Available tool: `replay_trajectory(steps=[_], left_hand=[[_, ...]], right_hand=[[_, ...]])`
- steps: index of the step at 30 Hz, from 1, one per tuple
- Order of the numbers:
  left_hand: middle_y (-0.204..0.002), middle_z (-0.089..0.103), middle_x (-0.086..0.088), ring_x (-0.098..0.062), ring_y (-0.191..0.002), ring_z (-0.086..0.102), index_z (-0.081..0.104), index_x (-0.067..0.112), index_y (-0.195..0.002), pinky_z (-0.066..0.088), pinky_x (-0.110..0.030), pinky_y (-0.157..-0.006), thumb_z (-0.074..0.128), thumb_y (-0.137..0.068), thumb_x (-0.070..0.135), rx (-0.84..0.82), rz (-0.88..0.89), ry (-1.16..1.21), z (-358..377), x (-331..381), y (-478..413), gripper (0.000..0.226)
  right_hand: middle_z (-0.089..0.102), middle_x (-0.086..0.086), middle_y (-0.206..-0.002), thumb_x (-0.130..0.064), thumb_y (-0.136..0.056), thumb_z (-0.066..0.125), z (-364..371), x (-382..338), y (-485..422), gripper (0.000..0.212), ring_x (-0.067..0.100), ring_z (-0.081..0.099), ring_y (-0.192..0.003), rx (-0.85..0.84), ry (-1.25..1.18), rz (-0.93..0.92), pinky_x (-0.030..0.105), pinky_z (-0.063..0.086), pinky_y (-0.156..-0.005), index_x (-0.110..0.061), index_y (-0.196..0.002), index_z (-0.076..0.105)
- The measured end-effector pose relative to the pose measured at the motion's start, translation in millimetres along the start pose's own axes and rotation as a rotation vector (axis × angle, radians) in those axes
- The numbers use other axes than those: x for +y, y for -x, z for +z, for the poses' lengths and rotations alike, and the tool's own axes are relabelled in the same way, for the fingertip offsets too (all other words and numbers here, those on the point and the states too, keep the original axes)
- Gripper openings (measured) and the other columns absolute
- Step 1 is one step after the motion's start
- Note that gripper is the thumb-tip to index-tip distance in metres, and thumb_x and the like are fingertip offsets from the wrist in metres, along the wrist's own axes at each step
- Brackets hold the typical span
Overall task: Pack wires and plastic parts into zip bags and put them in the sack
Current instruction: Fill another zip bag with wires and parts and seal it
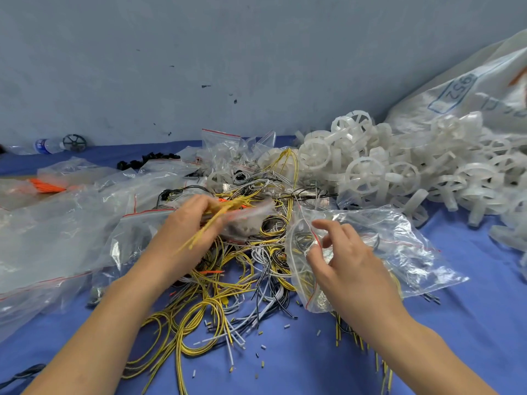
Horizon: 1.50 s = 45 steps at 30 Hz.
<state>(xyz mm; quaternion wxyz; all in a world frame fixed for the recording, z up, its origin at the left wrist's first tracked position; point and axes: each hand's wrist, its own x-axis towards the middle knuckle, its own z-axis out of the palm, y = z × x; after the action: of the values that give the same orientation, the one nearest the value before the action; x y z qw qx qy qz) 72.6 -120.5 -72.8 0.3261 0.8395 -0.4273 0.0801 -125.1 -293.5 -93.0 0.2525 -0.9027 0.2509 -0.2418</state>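
Hands close together: left hand (pixel 184 223) clutching yellow wires (pixel 197 238), right hand (pixel 343 259) pinching zip bag (pixel 399 246) mouth open, ready for loading.

A tangle of wires (pixel 228 280) is sprawling across the middle of the blue cloth (pixel 470 323), blocking the way forward. Loose bags (pixel 57 223) are crowding the left side, a zip bag (pixel 393 246) is covering the tangle's right edge, and heaped plastic wheels (pixel 399 172) are walling off the sack (pixel 470 89). Bare cloth is showing at the near right.
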Motion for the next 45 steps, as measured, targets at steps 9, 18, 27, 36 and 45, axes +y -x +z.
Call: replay_trajectory(steps=[9,18,27,36,45], left_hand=[[-0.116,0.047,0.017,-0.005,-0.107,0.04,0.058,0.037,-0.113,0.034,-0.029,-0.096,0.044,-0.093,0.022,-0.237,0.019,-0.311,2.9,9.0,29.7,0.028],[-0.115,0.056,0.004,-0.019,-0.11,0.05,0.059,0.027,-0.12,0.04,-0.039,-0.092,0.032,-0.1,0.048,-0.112,-0.205,-0.586,8.6,6.7,24.2,0.04],[-0.13,0.049,-0.004,-0.026,-0.119,0.051,0.056,0.025,-0.116,0.041,-0.043,-0.098,0.056,-0.091,0.043,0.078,0.006,-0.506,20.0,22.4,24.5,0.03],[-0.116,0.061,-0.003,-0.027,-0.109,0.055,0.066,0.024,-0.106,0.043,-0.042,-0.091,0.054,-0.089,0.051,-0.027,-0.045,-0.785,31.5,22.0,27.8,0.034],[-0.108,0.059,0.003,-0.018,-0.105,0.049,0.064,0.016,-0.094,0.038,-0.032,-0.091,0.049,-0.096,0.032,0.209,-0.196,-0.18,16.2,25.3,17.0,0.022]], right_hand=[[0.046,-0.014,-0.112,-0.042,-0.098,0.04,0.8,0.6,1.3,0.034,0.018,0.058,-0.086,-0.026,0.039,-0.009,0.039,0.05,-0.072,-0.039,-0.132,0.041],[0.046,-0.015,-0.114,-0.042,-0.098,0.04,-0.4,3.2,1.4,0.035,0.017,0.058,-0.085,-0.033,0.06,-0.005,0.037,0.047,-0.07,-0.04,-0.133,0.04],[0.046,-0.014,-0.115,-0.04,-0.097,0.04,-1.7,2.1,1.8,0.036,0.018,0.058,-0.081,-0.03,0.082,-0.008,0.037,0.048,-0.067,-0.038,-0.134,0.041],[0.046,-0.014,-0.115,-0.041,-0.097,0.038,-1.6,2.3,2.0,0.037,0.019,0.059,-0.085,-0.031,0.094,-0.006,0.038,0.05,-0.067,-0.038,-0.134,0.04],[0.046,-0.014,-0.116,-0.041,-0.098,0.038,-2.9,1.6,1.7,0.037,0.019,0.059,-0.082,-0.028,0.085,-0.019,0.039,0.049,-0.067,-0.038,-0.135,0.039]])
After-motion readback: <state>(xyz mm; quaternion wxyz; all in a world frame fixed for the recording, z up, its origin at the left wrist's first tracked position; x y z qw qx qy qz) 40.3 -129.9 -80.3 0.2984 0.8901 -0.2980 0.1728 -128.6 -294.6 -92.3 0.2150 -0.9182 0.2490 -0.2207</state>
